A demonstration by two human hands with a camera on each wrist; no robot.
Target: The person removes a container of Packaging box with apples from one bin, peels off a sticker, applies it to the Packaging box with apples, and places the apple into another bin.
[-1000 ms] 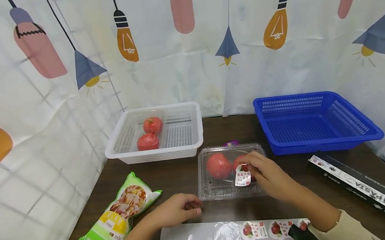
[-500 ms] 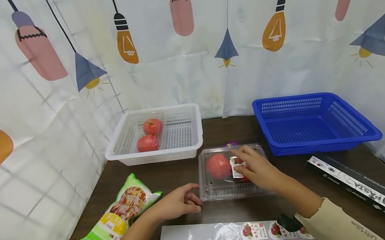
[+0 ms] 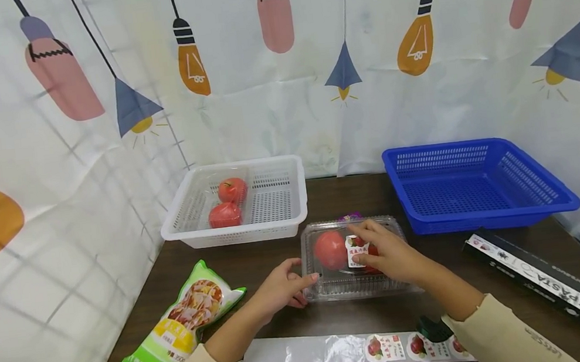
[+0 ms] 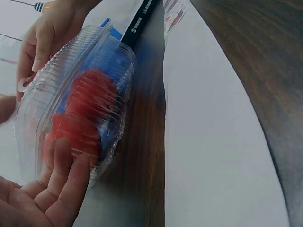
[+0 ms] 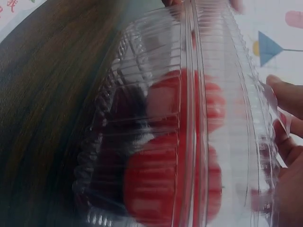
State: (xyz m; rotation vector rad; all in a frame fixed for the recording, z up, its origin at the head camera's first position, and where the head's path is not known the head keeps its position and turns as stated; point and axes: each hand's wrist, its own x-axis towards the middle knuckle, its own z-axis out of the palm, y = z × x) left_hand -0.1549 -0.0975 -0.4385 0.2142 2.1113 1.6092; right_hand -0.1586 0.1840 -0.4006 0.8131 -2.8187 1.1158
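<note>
A clear plastic clamshell box lies on the table with round red fruits inside. My right hand is over the right part of its lid, thumb and fingertips pinching a white sticker with a red fruit print. In the right wrist view the sticker bends between finger and thumb at the lid. My left hand holds the box's left end, thumb over the lid edge and fingers against the side wall. In the left wrist view its curved fingers lie along the ribbed plastic.
A sticker strip lies in front. At left is a green food bag; behind it, a white basket holds another fruit box. A blue basket and a long black pasta box stand at right.
My right hand has brought the sticker down and left onto the lid. My left hand has moved right from beside the box to its left end, thumb now over the edge.
</note>
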